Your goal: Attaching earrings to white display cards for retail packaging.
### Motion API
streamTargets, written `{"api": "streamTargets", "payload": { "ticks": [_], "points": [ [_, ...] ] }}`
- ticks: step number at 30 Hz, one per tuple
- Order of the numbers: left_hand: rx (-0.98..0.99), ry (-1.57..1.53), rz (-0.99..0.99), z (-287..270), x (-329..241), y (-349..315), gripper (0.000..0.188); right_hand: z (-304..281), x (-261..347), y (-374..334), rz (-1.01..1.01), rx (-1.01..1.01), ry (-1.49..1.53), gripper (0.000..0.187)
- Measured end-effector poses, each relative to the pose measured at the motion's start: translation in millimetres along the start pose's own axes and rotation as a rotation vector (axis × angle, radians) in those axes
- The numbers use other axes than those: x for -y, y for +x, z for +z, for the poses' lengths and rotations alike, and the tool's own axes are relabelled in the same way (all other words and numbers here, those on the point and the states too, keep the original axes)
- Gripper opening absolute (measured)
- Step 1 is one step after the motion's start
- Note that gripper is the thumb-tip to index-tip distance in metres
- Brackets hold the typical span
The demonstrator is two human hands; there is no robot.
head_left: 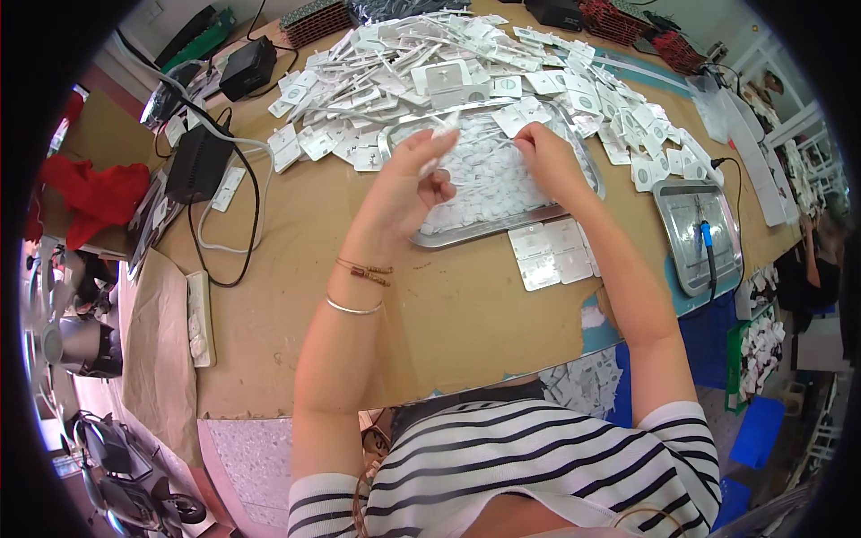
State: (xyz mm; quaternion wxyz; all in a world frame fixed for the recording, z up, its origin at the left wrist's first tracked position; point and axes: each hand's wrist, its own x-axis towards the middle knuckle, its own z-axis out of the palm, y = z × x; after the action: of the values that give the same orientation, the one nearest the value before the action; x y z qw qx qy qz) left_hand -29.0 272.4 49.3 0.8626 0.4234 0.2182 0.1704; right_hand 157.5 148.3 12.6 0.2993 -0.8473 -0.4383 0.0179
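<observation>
A metal tray [502, 226] full of small white pieces [489, 184] lies in front of me. Over its left side, my left hand [420, 175] has curled fingers around a small white piece [445, 130], blurred and partly hidden. My right hand [549, 161] is closed in a pinch above the tray's right part; what its fingertips hold, if anything, cannot be made out. Behind the tray rises a large heap of flat white plastic pieces [377, 85], some with thin stems. Several white square plates [538, 255] lie side by side at the tray's near right edge.
To the right, a smaller metal tray [668, 242] holds a blue-handled soldering iron [706, 235]. Black power boxes [199, 163] with looping cables [260, 202] occupy the left. A narrow white tray [199, 318] sits at the left table edge, and red cloth [94, 197] hangs beyond.
</observation>
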Motion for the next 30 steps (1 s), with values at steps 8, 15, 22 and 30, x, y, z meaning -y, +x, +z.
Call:
{"api": "streamTargets", "payload": {
  "ticks": [8, 15, 22, 30],
  "points": [
    [0.261, -0.292, -0.115, 4, 16, -34, 0.047, -21, 66, -66, -0.001, 0.023, 0.829, 0.014],
    [0.150, 0.011, -0.073, 13, 34, -62, 0.043, -20, 91, -92, -0.101, -0.119, 0.708, 0.008],
    [0.126, -0.044, 0.039, 10, 34, -79, 0.034, -15, 90, -103, -0.304, -0.133, 0.584, 0.014],
    [0.098, 0.133, 0.215, 5, 41, -82, 0.033, -17, 91, -106, -0.199, -0.061, 0.612, 0.015]
  ]
}}
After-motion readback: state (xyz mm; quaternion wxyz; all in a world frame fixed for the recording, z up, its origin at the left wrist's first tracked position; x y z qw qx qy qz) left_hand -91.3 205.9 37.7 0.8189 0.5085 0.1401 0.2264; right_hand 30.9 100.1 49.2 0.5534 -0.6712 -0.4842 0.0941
